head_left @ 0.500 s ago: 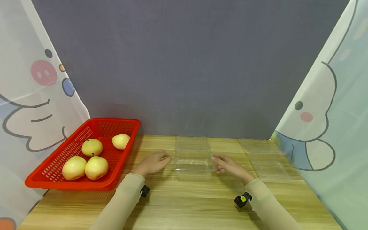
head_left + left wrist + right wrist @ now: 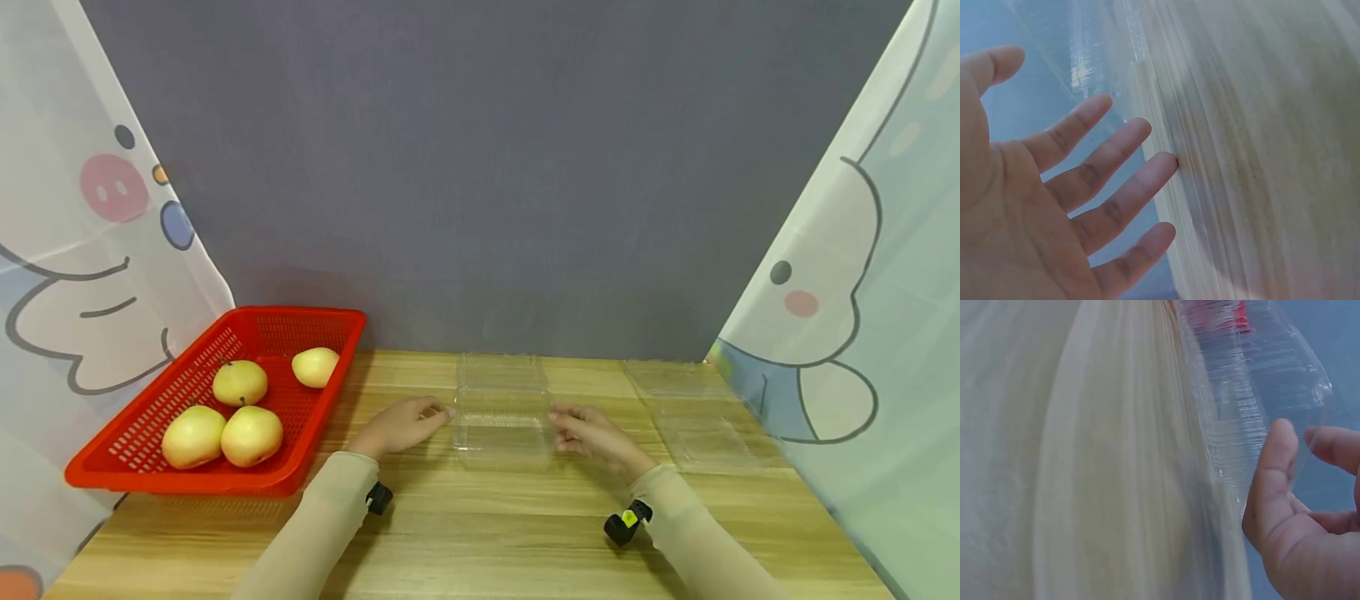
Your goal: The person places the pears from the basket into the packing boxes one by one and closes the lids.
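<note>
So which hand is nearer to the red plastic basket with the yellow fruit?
Left. The left hand is to the right of the red plastic basket; the right hand is farther off, at the clear plastic container's right side.

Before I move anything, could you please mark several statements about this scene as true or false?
1. The red basket holds four yellow fruits. True.
2. A clear container lies on the wooden table between the left hand and the right hand. True.
3. The left hand grips a yellow fruit. False: its fingers are spread, and the fruits lie in the red basket.
4. More clear plastic lies on the table's right side. True.
5. The red basket stands beyond the right hand. False: it stands on the left hand's side.
</note>
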`<state>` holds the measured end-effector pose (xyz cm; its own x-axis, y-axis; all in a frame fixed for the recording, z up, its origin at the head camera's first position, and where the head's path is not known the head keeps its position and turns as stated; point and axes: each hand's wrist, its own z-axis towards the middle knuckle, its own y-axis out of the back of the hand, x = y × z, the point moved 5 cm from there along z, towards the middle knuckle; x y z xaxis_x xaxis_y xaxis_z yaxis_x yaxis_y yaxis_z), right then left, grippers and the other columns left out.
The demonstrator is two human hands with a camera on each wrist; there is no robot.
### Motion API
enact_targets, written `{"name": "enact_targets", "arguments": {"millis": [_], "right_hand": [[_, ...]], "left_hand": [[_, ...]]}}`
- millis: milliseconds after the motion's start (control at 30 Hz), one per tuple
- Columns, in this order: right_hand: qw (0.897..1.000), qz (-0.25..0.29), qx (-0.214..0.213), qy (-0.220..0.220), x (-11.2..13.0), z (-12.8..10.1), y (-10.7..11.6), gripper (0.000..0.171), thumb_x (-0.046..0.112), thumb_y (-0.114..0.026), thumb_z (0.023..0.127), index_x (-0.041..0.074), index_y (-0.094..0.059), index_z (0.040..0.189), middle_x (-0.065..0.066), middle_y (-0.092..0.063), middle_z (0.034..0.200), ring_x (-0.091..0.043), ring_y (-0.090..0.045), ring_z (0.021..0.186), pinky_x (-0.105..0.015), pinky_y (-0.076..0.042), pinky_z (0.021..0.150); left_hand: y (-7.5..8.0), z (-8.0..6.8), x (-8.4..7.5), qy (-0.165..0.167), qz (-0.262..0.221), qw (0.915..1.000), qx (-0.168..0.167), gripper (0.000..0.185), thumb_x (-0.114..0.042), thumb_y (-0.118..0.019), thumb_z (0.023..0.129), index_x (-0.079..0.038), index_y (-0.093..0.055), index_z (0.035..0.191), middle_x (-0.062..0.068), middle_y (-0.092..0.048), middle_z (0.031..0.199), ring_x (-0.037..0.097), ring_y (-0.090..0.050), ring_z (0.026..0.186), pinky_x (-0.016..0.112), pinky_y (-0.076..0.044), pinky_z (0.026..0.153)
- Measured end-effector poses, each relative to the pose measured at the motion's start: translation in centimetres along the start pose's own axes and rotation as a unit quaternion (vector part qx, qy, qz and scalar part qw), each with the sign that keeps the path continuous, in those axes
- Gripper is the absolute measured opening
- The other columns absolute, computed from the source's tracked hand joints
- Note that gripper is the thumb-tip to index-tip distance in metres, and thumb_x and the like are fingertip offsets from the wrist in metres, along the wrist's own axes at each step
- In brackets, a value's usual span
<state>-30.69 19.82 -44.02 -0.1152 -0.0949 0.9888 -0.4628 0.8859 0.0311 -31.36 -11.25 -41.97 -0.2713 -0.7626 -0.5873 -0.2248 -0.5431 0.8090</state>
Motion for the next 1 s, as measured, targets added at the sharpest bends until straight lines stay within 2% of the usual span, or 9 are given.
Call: {"name": "enact_targets", "arguments": {"millis": [267, 500, 733, 1000], "right_hand": [[0.999, 0.032, -0.017, -0.01, -0.6, -0.1, 0.2, 0.063, 0.014, -0.054, 0.104, -0.019, -0.023, 0.147, -0.014, -0.051, 0.109, -0.012, -0.055, 0.086, -0.021, -0.054, 0.075], [0.999, 0.033, -0.023, -0.008, -0.6, -0.1, 0.4, 0.06, 0.014, -0.055, 0.104, -0.02, -0.025, 0.144, -0.017, -0.049, 0.115, -0.014, -0.055, 0.089, -0.021, -0.054, 0.076], [0.999, 0.039, -0.025, -0.011, -0.8, -0.1, 0.4, 0.055, 0.012, -0.052, 0.105, -0.019, -0.026, 0.143, -0.019, -0.048, 0.119, -0.016, -0.056, 0.092, -0.022, -0.054, 0.076], [0.998, 0.049, -0.031, -0.011, -0.8, -0.1, 0.4, 0.049, 0.008, -0.049, 0.105, -0.019, -0.027, 0.14, -0.018, -0.048, 0.118, -0.015, -0.056, 0.09, -0.022, -0.054, 0.078]], "left_hand": [[0.0, -0.1, -0.2, -0.004, -0.034, 0.9994, -0.004, 0.052, -0.057, -0.053, 0.098, -0.018, -0.067, 0.129, 0.0, -0.066, 0.118, 0.023, -0.061, 0.111, 0.049, -0.049, 0.092], [0.2, -0.3, -0.5, 0.003, -0.091, 0.9958, -0.007, 0.044, -0.044, -0.061, 0.097, -0.012, -0.069, 0.127, 0.003, -0.066, 0.11, 0.021, -0.061, 0.101, 0.042, -0.053, 0.078], [0.9, -0.6, -0.8, -0.001, -0.096, 0.9954, -0.003, 0.039, -0.037, -0.063, 0.097, -0.01, -0.07, 0.124, 0.003, -0.066, 0.108, 0.02, -0.061, 0.098, 0.04, -0.053, 0.078], [2.7, -1.6, -1.0, -0.011, -0.073, 0.9971, -0.015, 0.034, -0.031, -0.063, 0.097, -0.006, -0.07, 0.119, 0.005, -0.067, 0.103, 0.02, -0.063, 0.092, 0.038, -0.054, 0.073]]}}
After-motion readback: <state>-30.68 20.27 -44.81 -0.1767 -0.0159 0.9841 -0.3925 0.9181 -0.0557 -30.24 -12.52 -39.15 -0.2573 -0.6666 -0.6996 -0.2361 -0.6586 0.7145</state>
